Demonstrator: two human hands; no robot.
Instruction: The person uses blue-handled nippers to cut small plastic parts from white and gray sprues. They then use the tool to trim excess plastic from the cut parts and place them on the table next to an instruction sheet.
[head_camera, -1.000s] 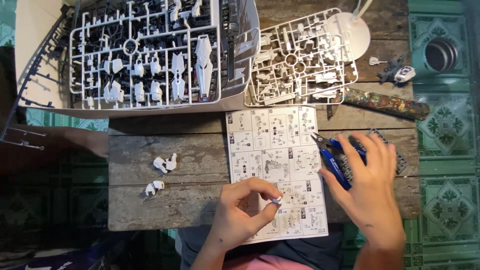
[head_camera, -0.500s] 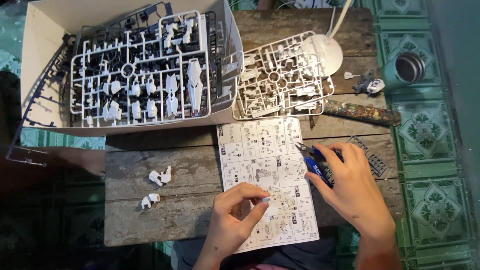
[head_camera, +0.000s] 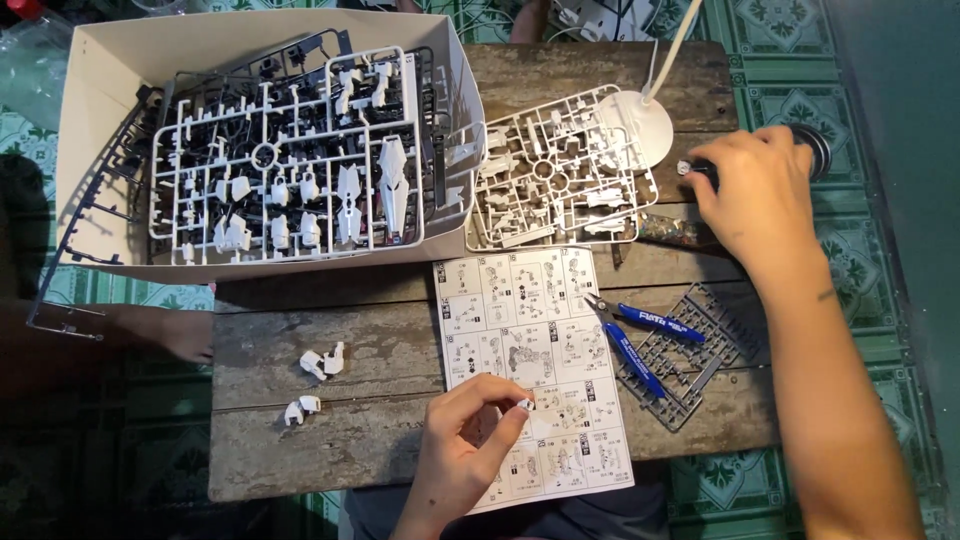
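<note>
Pinching a tiny white plastic part between thumb and fingertips, the left hand hovers over the lower half of the instruction sheet, which lies flat on the worn wooden table.

Right of the sheet, just beside its edge, blue-handled nippers rest on a dark grey parts frame, nobody touching them. The right hand is well up and right of the sheet, its fingers curled over a small dark object beside the round white lamp base; whether it really grips it cannot be told.

Above the sheet lies a pale grey parts frame. Up and left of the sheet, a white box holds white and black runners. Left of the sheet, four small white pieces sit on the bare wood.
</note>
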